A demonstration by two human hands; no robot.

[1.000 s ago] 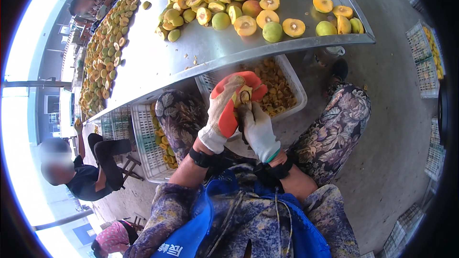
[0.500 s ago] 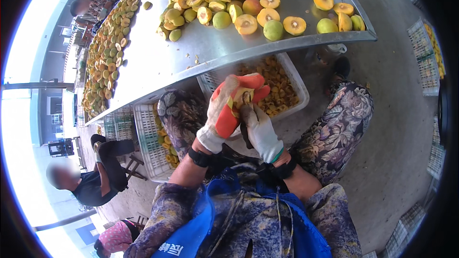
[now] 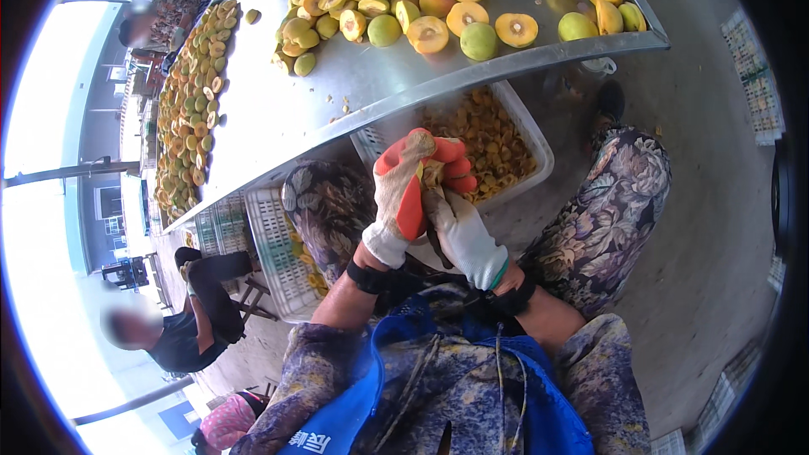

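My left hand (image 3: 404,190), in a white glove with an orange-red palm, is wrapped around a piece of fruit (image 3: 434,173) that barely shows between the fingers. My right hand (image 3: 463,236), in a white glove, presses against the fruit from below and grips a dark tool handle (image 3: 436,246); its blade is hidden. Both hands are held above my lap, over a white plastic crate (image 3: 527,122) holding several orange fruit pieces. In front stands a metal table (image 3: 278,109) covered with halved and whole green-yellow fruits (image 3: 430,34).
A second white crate (image 3: 270,244) with fruit sits under the table to my left. A seated person (image 3: 181,329) is at lower left, another person (image 3: 156,21) at the table's far left end. Stacked crates (image 3: 754,76) line the right wall beside a concrete floor (image 3: 699,270).
My hands stay together on the fruit with only small shifts of the fingers. The seated person at lower left has shifted position slightly.
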